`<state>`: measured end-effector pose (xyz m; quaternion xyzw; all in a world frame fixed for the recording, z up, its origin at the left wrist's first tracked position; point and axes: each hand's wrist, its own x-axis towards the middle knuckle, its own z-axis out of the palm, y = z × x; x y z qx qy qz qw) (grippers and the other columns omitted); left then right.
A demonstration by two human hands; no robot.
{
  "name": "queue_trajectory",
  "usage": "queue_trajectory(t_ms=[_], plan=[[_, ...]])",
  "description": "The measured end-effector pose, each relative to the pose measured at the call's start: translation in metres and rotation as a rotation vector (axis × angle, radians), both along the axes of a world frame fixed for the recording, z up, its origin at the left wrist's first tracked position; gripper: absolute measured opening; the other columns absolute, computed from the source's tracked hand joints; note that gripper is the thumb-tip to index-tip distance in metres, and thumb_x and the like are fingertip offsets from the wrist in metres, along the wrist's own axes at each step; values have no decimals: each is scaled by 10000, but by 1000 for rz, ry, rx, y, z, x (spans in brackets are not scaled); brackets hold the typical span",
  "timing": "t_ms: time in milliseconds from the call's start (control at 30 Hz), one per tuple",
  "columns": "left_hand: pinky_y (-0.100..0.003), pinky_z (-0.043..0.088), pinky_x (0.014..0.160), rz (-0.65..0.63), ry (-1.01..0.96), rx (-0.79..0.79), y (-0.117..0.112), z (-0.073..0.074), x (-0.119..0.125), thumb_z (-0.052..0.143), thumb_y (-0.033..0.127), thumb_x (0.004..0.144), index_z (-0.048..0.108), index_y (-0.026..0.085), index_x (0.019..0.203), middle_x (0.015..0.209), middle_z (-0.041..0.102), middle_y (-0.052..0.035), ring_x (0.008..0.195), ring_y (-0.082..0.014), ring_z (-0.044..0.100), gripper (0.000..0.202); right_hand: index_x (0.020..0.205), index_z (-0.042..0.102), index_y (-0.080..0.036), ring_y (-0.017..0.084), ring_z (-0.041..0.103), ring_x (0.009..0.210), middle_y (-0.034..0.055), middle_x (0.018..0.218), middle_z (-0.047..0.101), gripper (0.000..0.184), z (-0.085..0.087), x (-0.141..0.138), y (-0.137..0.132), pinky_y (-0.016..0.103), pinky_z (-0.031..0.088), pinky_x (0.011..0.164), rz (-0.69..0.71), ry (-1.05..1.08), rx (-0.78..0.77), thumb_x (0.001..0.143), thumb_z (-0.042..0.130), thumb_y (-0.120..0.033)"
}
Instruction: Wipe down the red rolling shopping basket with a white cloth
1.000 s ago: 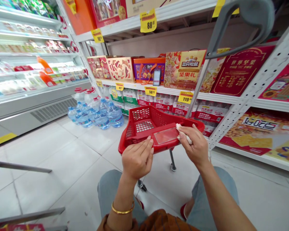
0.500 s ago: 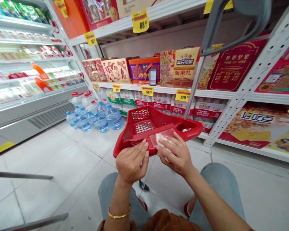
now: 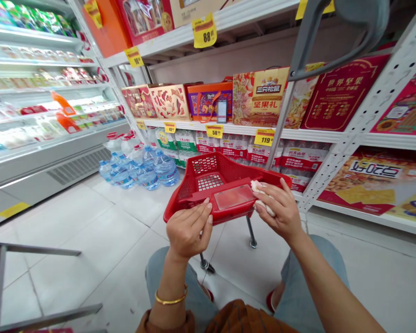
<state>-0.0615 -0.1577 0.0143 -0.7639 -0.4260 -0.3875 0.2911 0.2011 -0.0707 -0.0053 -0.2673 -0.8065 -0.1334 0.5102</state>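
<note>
Your head-worn camera looks forward and down over your blue denim-clad knees [image 3: 329, 266], with the red plastic perforated basket [image 3: 230, 170] near and white metal shelving [image 3: 346, 144] beyond.

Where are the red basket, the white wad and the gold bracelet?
red basket [image 3: 236, 170]: head view, inner side wall
white wad [image 3: 256, 186]: head view, end above the fingers
gold bracelet [image 3: 171, 302]: head view, front of band

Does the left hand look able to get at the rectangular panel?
Likely yes: the left hand is beside the panel, nothing visible between; the right hand is at its right end.
</note>
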Motion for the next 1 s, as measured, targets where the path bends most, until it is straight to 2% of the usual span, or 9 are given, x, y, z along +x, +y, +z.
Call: queue_trajectory(t_ms=[167,267,367,433,567,667,733,833,1000], plan=[[-286,535,721,-17,6,3,2,1,-8,573,147,824,643,176,1148,1054,743,-102,883,-189,728,333,1155,626,-240,218,657,1028,78,1100,707,305,2,5,3,459,433,1025,-18,-40,-23,851,645,-259],[-358,521,868,-7,-6,-10,1,6,-7,580,148,825,658,187,1099,1021,754,-75,894,-194,724,287,1173,616,-242,217,648,1021,79,1106,704,306,3,-1,0,431,459,968,-34,-45,-35,868,625,-274],[-566,342,1069,165,-26,-6,-4,13,5,624,216,825,678,193,1039,1042,748,-76,1073,-294,663,222,1186,603,-235,219,641,1020,81,1120,698,308,4,-7,-5,432,451,963,-59,-43,-47,880,615,-275],[-627,255,1098,305,-73,26,-5,17,21,624,240,835,663,174,1103,1131,714,-110,1144,-337,616,279,1190,595,-225,223,638,1024,88,1125,694,309,6,-12,-11,438,447,968,-82,-41,-53,884,611,-270],[-587,241,1141,220,-95,-91,2,20,63,531,190,886,608,150,1218,1244,656,-119,1231,-301,560,344,1247,559,-175,257,603,1119,156,1245,631,375,9,-22,-27,456,454,968,-149,-33,-67,888,596,-277],[-575,286,1124,201,-100,-164,13,14,85,486,207,911,599,113,1232,1304,603,-161,1249,-302,547,353,1253,554,-170,248,619,1088,148,1220,649,382,10,-28,-39,451,459,957,-155,-26,-57,883,587,-257],[-551,355,1083,204,-130,-168,18,8,89,476,210,912,626,115,1199,1228,654,-162,1175,-297,607,337,1222,578,-189,229,641,1038,109,1141,693,359,9,-30,-44,443,453,963,-130,-23,-46,866,596,-233],[-457,470,978,166,-101,-119,20,1,83,488,224,911,650,128,1176,1172,687,-148,1086,-279,662,325,1175,616,-220,210,652,1024,72,1085,716,344,7,-27,-44,422,452,983,-87,-8,-18,831,624,-218],[-378,519,891,132,-2,-35,19,1,73,533,247,905,661,141,1160,1160,695,-126,1044,-262,684,305,1101,653,-233,218,653,1040,62,1054,724,305,3,-13,-35,446,455,1009,-57,19,3,798,645,-200]])
